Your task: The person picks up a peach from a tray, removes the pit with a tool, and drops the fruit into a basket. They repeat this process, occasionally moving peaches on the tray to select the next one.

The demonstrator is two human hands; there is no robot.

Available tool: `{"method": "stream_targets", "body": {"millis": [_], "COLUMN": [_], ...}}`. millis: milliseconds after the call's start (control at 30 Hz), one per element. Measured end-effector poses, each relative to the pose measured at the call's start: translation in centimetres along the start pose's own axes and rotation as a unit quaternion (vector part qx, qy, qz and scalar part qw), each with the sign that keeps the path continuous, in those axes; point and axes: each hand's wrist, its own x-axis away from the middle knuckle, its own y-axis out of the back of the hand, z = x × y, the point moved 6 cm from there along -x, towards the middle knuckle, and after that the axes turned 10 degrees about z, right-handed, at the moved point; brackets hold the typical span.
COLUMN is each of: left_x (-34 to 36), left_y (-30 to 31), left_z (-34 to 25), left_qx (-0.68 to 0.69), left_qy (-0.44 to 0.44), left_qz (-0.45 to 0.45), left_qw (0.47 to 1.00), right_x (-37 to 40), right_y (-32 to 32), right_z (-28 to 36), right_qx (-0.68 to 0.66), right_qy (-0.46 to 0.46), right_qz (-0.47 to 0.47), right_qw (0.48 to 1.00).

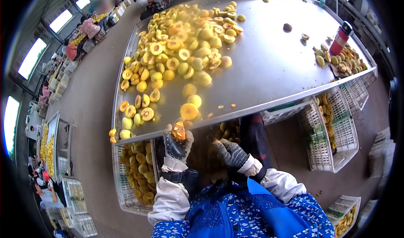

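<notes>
My left hand (177, 144), in a grey and dark work glove, is curled around an orange-fleshed cut peach (179, 130) just in front of the table's near edge. To its right, my right hand (232, 153), also gloved, has its fingers closed. Something small and brownish shows at its fingertips, too small to name. Beyond the left hand, a peach half (189, 111) lies on the metal table (261, 48). A large heap of yellow peaches (181, 44), many halved, spreads over the table's left side.
A red bottle with a black cap (340, 39) stands among a smaller fruit pile (347, 62) at the right. White crates of fruit sit under the table, one at left (126, 196) and one at right (334, 164). Across the table a person (155, 0) works.
</notes>
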Motion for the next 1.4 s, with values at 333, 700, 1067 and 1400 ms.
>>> {"method": "stream_targets", "body": {"millis": [333,700,1067,1400], "left_x": [1.9,2.3,2.0,0.9], "left_y": [1.7,3.0,2.8,3.2], "left_z": [2.2,3.1,3.2,2.1], "left_qx": [-0.02,-0.257,-0.367,-0.3], "left_qy": [0.014,-0.045,-0.08,-0.02], "left_qz": [-0.041,-0.079,-0.127,-0.071], "left_qw": [0.999,0.962,0.918,0.951], "right_x": [-1.8,-1.8,-1.0,0.8], "right_y": [-1.5,-1.9,-2.5,-1.1], "right_z": [3.9,3.6,2.6,0.8], "right_qx": [0.085,0.115,0.18,0.118], "right_qy": [-0.006,-0.009,-0.068,-0.119], "right_qz": [0.032,0.045,0.072,0.094], "right_qw": [0.996,0.992,0.979,0.981]}}
